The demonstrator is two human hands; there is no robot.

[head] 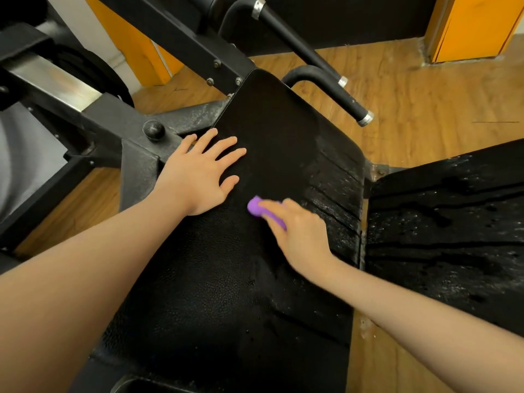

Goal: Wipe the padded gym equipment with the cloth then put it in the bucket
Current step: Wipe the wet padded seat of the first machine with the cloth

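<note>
Wiping is underway: the right hand (297,234) is pressing a purple cloth (256,207) onto the black seat pad (226,293), fingers curled over the bunched fabric and pinning it down near the pad's middle. Only a small lump of cloth is showing past the fingertips; the rest is hiding under the hand. The left hand (198,174) is lying flat, fingers spread, palm down on the pad's left edge, just beside the metal frame (136,154), bracing and holding nothing.

The pad's right side is looking cracked and dusty, with ridged tears (334,188), and the second pad (448,231) to the right is looking worse, pitted and flaking. No bucket is in view, so I cannot tell where the cloth has to go.

Risks from here, as I am judging them:
- The cloth is wadded small, so it is probably covering little area per stroke; strips may be getting missed.
- Dragging over the cracked ridges could be snagging the fabric or pulling flakes loose and smearing them onto the cleaner part.
- Grip is looking light; a fast stroke could be leaving the cloth behind or flicking it onto the wooden floor (425,103).
- The braced left hand is sitting on unwiped pad, so that patch may be getting skipped.
- The handle bars (326,86) are sitting near the far edge; a long push could be knocking knuckles.
</note>
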